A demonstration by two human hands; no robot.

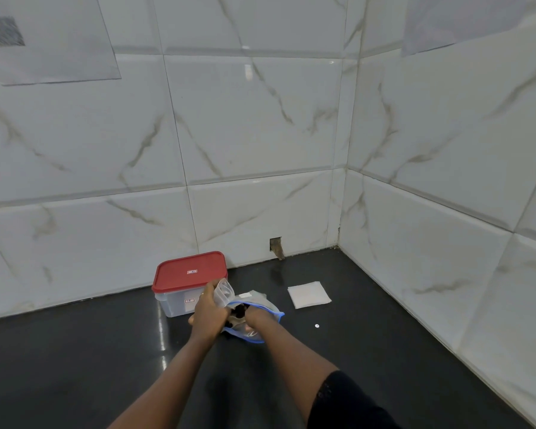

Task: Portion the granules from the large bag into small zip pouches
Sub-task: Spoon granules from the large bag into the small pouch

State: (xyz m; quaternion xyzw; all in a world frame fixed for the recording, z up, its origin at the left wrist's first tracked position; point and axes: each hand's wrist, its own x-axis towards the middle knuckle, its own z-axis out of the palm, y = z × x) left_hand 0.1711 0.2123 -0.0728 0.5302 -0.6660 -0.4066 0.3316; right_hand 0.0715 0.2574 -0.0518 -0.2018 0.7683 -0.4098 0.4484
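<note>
A large clear bag with a blue zip rim (271, 311) lies open on the dark counter, dark granules showing at its mouth. My left hand (209, 311) grips a small clear zip pouch (224, 292), held upright just left of the bag's mouth. My right hand (254, 318) reaches down into the large bag; its fingers are hidden inside, so what they hold cannot be seen. A stack of flat white small pouches (308, 294) lies to the right of the bag.
A clear box with a red lid (188, 272) stands behind my left hand, against the tiled wall. A small white dot (316, 326) lies on the black counter (75, 366). Marble-tiled walls close the back and right sides.
</note>
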